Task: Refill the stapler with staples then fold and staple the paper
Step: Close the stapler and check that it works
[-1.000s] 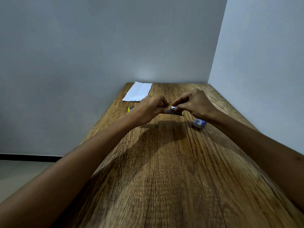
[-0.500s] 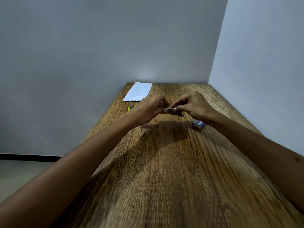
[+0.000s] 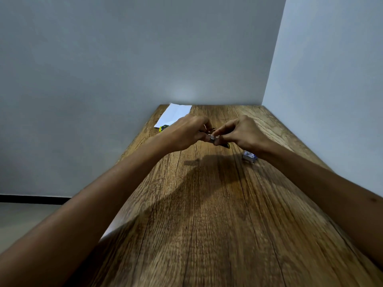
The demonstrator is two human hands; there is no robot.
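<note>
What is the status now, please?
Left hand and right hand both pinch small metal stapler above wooden table. White paper untouched, far left. Nothing blocking.

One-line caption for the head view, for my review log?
Both hands, left hand and right hand, work a stapler above a wooden table; paper beyond, staple box at right.

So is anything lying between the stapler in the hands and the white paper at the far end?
Nothing visible blocks it. The stapler is held by both hands, and bare table runs to the paper. The left hand partly hides the paper's near corner.
</note>
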